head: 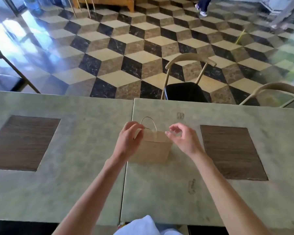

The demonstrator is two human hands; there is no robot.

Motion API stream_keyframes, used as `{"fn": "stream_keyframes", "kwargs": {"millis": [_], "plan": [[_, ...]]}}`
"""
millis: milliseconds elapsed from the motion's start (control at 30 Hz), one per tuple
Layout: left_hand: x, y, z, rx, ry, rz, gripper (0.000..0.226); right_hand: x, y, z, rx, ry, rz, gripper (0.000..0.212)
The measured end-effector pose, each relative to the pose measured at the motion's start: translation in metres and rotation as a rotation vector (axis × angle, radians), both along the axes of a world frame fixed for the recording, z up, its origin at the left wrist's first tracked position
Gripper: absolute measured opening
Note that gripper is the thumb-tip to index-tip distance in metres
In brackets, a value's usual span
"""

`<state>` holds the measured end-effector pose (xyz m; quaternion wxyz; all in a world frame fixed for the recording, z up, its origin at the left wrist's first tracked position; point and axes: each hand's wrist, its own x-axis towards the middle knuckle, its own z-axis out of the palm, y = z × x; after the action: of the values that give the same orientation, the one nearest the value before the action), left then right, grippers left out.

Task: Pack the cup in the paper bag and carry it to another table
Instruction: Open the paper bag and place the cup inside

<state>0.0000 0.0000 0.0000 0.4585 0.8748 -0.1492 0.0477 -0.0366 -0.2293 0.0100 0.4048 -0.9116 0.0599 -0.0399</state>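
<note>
Head view, from left to right: the left hand (128,139) has its fingers (137,128) pinched on the top left corner of the paper bag (151,147), just beside its thin handle (148,122). The bag stands upright on the worktop (159,192), between the two hands, small, brown and creased, its mouth edge running across from one hand to the other. The right hand (183,139) hovers at the top right corner, fingers curled apart, holding nothing. Both hands sit equally near. No cup shows anywhere; whether it is already inside, I cannot tell.
</note>
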Motion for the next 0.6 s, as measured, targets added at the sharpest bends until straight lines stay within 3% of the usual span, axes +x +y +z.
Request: {"fn": "stream_keyframes", "kwargs": {"millis": [67,167,267,333,400,500,600], "plan": [[0.010,-0.006,-0.009,0.007,0.074,0.121,0.017,0.013,-0.008,-0.013,0.024,0.097,-0.032,0.036],[0.017,-0.007,-0.028,-0.043,0.324,0.305,0.032,0.025,-0.014,-0.042,0.062,0.281,-0.092,0.060],[0.022,0.000,-0.045,-0.075,0.550,0.393,0.050,0.024,-0.018,-0.070,0.166,0.453,-0.156,0.081],[0.023,0.005,-0.054,-0.109,0.705,0.418,0.046,0.020,-0.018,-0.086,0.284,0.524,-0.192,0.090],[0.021,0.009,-0.060,-0.150,0.789,0.392,0.033,0.013,-0.015,-0.099,0.423,0.543,-0.210,0.075],[0.017,0.017,-0.065,-0.309,0.810,0.303,0.022,0.005,-0.006,-0.102,0.609,0.493,-0.225,0.027],[0.015,0.029,-0.074,-0.378,0.785,0.246,0.018,0.000,0.003,-0.104,0.613,0.409,-0.233,0.023]]}}
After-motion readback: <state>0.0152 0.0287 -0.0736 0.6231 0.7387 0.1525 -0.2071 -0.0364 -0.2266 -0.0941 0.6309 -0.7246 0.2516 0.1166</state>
